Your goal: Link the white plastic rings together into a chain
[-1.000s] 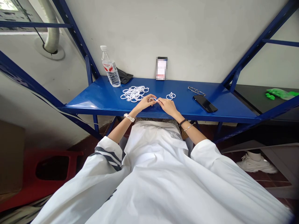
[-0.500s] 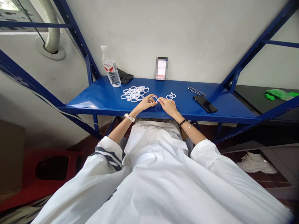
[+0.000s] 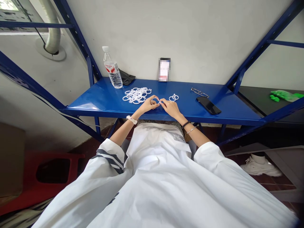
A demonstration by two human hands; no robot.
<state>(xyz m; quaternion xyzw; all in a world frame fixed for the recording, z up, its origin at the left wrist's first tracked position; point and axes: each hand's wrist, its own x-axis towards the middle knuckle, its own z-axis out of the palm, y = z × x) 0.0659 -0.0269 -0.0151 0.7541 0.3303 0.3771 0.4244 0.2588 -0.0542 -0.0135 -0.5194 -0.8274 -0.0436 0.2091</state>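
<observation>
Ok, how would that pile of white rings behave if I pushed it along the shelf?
Probably light: the rings are thin open loops. They overlap in a loose heap, so they would likely snag on each other and drag along. The blue shelf looks glossy, so sliding should be easy.

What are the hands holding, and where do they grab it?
One white ring, pinched over the shelf: the left hand grips its left side, the right hand its right edge.
</observation>
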